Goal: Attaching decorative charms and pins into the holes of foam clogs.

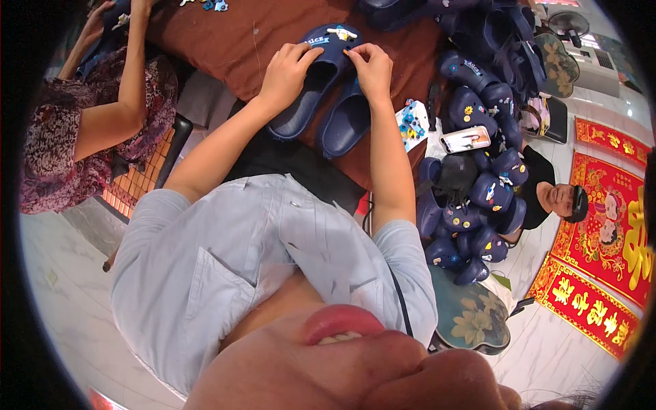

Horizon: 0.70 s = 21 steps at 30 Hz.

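A dark blue clog (318,75) lies on the brown table (232,34), with small charms fixed on its toe. My left hand (285,70) grips its left side. My right hand (372,65) presses on the toe at the right, fingers bent over a charm. A second dark blue clog (345,123) lies right beside it, under my right wrist. Whether my right fingers pinch a loose charm I cannot tell.
A heap of dark blue clogs (478,171) with charms fills the right side, a phone (465,139) on top. A packet of small charms (412,123) lies by my right forearm. Another person's arm (119,102) works at the left. Red decorated banners (608,225) lie on the floor at the right.
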Motion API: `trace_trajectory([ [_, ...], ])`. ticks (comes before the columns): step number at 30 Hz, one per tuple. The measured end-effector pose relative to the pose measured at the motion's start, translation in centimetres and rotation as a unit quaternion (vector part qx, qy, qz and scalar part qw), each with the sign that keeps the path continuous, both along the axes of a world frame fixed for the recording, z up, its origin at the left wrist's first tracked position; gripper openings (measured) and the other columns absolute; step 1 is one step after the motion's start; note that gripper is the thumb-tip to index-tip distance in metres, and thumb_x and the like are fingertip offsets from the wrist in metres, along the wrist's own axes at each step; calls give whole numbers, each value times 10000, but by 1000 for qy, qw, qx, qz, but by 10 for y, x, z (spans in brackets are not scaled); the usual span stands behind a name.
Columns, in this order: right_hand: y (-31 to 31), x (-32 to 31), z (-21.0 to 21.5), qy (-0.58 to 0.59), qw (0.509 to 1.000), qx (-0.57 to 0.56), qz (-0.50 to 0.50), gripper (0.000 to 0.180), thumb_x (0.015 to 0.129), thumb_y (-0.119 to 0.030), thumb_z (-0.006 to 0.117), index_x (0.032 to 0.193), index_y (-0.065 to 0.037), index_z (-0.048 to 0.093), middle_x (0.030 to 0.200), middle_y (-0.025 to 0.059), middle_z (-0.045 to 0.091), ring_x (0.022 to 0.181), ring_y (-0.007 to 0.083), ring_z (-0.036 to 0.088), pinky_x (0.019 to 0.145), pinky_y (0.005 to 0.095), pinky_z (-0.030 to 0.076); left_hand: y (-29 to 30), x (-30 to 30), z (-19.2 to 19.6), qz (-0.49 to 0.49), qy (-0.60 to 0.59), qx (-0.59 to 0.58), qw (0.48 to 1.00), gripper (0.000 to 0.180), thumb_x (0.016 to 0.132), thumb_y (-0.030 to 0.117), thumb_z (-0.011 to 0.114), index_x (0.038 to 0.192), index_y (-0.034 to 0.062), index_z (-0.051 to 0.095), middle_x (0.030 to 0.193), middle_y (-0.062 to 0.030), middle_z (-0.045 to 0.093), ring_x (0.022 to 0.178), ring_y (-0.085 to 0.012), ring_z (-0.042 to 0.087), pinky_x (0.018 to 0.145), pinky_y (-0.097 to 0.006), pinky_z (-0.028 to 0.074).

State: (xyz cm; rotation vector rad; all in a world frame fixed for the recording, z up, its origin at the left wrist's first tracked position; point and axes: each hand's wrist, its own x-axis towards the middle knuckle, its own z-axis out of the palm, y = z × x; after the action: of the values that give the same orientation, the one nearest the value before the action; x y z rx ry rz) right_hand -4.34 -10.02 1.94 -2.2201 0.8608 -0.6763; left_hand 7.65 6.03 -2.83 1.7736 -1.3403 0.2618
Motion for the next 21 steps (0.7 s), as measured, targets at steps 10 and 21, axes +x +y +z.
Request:
trace_trajectory([
  [10,7,-9,-13,22,952,-274,137,209,828,-45,578,960,-42,740,929,129,639,936,321,556,810,410,448,-1,4,15,5,-10,11,1000,434,767,-52,569,1176,77,639,1149,-146,614,1044,-340,579,902,-427,485],
  [21,17,-28,49,-18,929,-370,13,307,745,-82,659,1050,-54,687,1080,102,636,1075,310,567,876,398,471,-3,-1,7,-12,-32,22,999,452,775,-49,558,1210,59,616,1144,-139,603,1059,-325,565,908,-421,478],
])
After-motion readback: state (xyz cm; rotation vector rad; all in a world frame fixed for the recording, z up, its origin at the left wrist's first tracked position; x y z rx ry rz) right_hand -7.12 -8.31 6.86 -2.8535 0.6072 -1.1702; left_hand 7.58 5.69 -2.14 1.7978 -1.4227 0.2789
